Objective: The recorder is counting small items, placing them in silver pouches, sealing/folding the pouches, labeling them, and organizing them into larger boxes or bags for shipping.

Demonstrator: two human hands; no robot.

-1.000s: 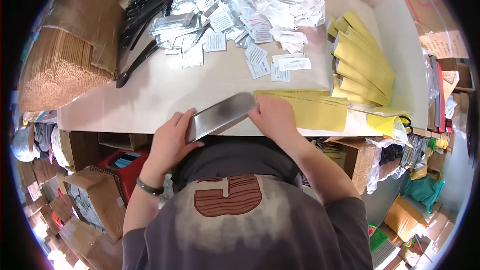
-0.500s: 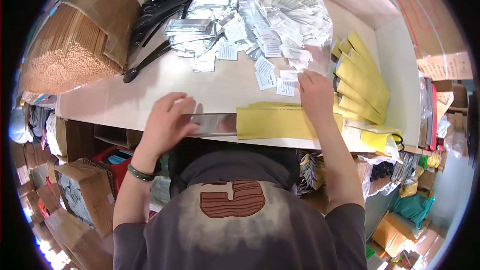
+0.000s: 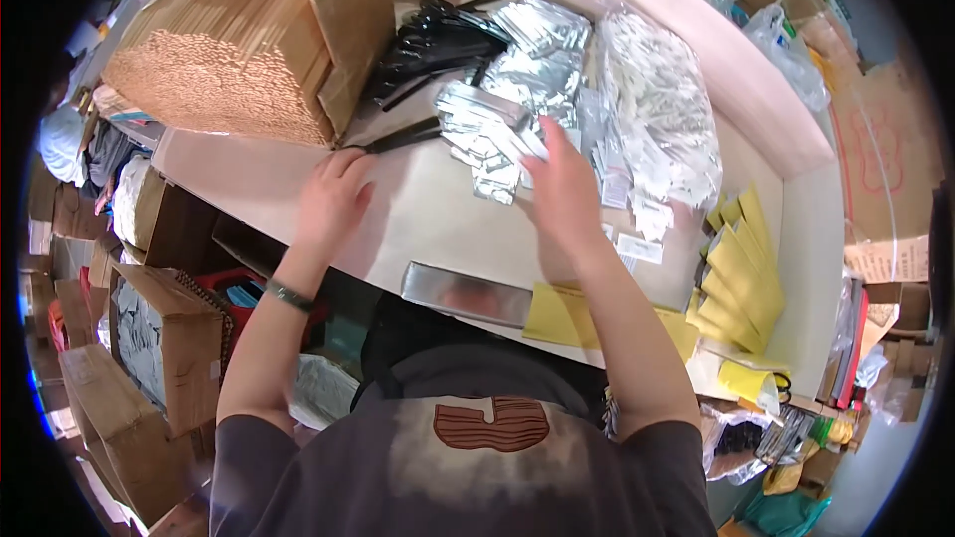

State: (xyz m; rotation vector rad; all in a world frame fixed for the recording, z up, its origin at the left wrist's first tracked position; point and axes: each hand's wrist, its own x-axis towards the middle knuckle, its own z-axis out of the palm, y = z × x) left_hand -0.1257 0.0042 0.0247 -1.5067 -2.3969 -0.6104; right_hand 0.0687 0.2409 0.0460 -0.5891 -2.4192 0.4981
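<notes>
Pale worktable (image 3: 438, 229), pinkish wall (image 3: 756, 99) behind. Right hand (image 3: 565, 184): stretched forward, thumb and index apart at silver packets (image 3: 545, 70), grip unclear. Packets look light, thin, slick; pinch by edges. Left hand (image 3: 333, 201): fingers bent by black utensil (image 3: 406, 135), can't tell if gripping; probably light, stiff, hold mid-handle.

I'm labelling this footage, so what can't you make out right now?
In the head view:
Right hand: it hides whether its grip is closed on the silver packets.
Left hand: its contact with the long black item is too small to judge.
Flat yellow sleeves: partly hidden by the right forearm.
Cardboard box: cut off by the top edge.
</notes>
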